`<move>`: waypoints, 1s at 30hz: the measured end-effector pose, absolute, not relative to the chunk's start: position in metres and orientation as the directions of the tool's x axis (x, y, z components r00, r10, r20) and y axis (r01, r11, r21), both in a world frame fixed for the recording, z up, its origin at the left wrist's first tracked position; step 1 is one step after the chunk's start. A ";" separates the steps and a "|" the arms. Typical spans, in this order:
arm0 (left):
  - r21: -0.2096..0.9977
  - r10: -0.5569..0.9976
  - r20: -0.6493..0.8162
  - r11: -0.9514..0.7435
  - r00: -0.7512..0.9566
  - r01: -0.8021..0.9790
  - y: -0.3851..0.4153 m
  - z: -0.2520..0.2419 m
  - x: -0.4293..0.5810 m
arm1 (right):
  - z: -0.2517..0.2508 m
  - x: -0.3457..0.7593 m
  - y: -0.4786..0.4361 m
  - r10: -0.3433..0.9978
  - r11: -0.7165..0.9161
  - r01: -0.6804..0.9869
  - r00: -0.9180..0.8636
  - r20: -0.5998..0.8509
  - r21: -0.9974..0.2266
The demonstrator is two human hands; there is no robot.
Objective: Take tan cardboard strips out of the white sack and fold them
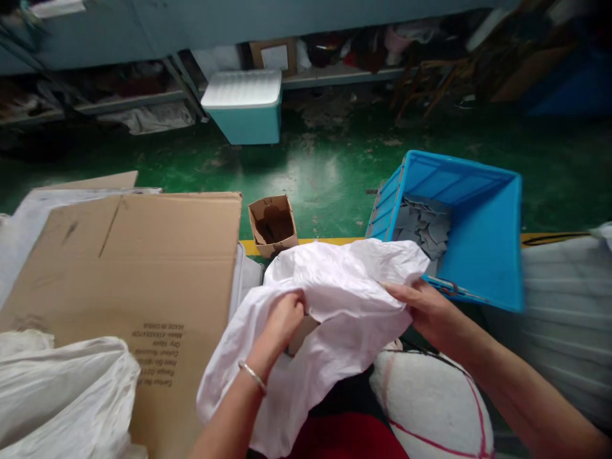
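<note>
A large white sack (329, 287) with an open mouth lies in front of me, its cloth loose and creased. At the mouth, my left hand (288, 313) has its fingers curled and partly hidden in the folds; what they hold I cannot make out. A pale grey piece (302, 333) shows inside the opening beside that hand. On the right side, my right hand (421, 302) pinches the sack's edge between thumb and fingers. A silver bangle (252, 376) circles my left wrist.
Left stands a big cardboard carton (191, 255) with white cloth (62, 389) over it. Ahead is a small open box (273, 245). A blue bin (482, 236) holding grey flat pieces (425, 226) stands right, near a full white sack (430, 401). A teal cooler (248, 121) sits farther back.
</note>
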State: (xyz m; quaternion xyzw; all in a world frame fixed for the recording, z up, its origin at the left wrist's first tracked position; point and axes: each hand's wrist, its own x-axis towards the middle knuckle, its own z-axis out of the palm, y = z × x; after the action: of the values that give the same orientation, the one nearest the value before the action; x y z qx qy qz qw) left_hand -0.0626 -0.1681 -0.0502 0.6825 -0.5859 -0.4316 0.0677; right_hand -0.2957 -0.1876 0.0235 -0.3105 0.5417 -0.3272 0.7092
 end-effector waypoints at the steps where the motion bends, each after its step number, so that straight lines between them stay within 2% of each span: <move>1: 0.583 -0.885 -0.464 -0.281 -0.029 -0.762 -0.185 -0.054 -0.052 | 0.027 -0.302 -0.189 -0.796 0.596 0.112 0.211 -0.567 -0.795; 6: 0.504 -0.972 -0.199 -0.208 0.121 -0.839 -0.251 -0.059 -0.023 | 0.031 -0.336 -0.174 -0.760 0.606 -0.042 0.267 -0.593 -0.795; 8: 0.449 -0.980 -0.125 -0.196 0.156 -0.872 -0.260 -0.060 -0.031 | 0.027 -0.347 -0.166 -0.768 0.610 -0.079 0.186 -0.613 -0.789; 10: 0.398 -0.982 -0.112 -0.184 0.152 -0.899 -0.256 -0.065 -0.051 | 0.021 -0.354 -0.161 -0.744 0.654 -0.152 0.048 -0.667 -0.741; 12: 0.375 -0.977 -0.193 -0.157 0.089 -0.913 -0.246 -0.075 -0.075 | 0.016 -0.358 -0.162 -0.717 0.685 -0.254 -0.065 -0.694 -0.683; 14: 0.377 -0.947 -0.320 -0.112 -0.015 -0.920 -0.236 -0.089 -0.096 | 0.013 -0.362 -0.167 -0.759 0.634 -0.385 -0.142 -0.636 -0.671; 17: 0.356 -0.871 -0.471 -0.041 -0.141 -0.934 -0.225 -0.121 -0.114 | 0.010 -0.367 -0.171 -0.839 0.517 -0.555 -0.175 -0.515 -0.652; 19: 0.324 -0.803 -0.562 0.008 -0.199 -0.946 -0.218 -0.146 -0.120 | 0.006 -0.371 -0.169 -0.855 0.484 -0.592 -0.166 -0.491 -0.644; 24: 0.208 -0.576 -0.775 0.156 -0.260 -0.966 -0.179 -0.200 -0.130 | -0.007 -0.378 -0.155 -0.882 0.460 -0.489 -0.156 -0.444 -0.741; 30: 0.134 -0.454 -0.851 0.297 -0.264 -0.945 -0.140 -0.225 -0.157 | -0.018 -0.393 -0.152 -0.858 0.513 -0.302 -0.167 -0.485 -0.803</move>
State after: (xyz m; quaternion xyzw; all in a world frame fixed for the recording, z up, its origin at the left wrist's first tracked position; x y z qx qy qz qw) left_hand -0.1571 -0.1396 -0.2252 0.4866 -0.7192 -0.3387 -0.3624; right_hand -0.3929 -0.1516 -0.0176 -0.4077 0.7116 -0.2780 0.5002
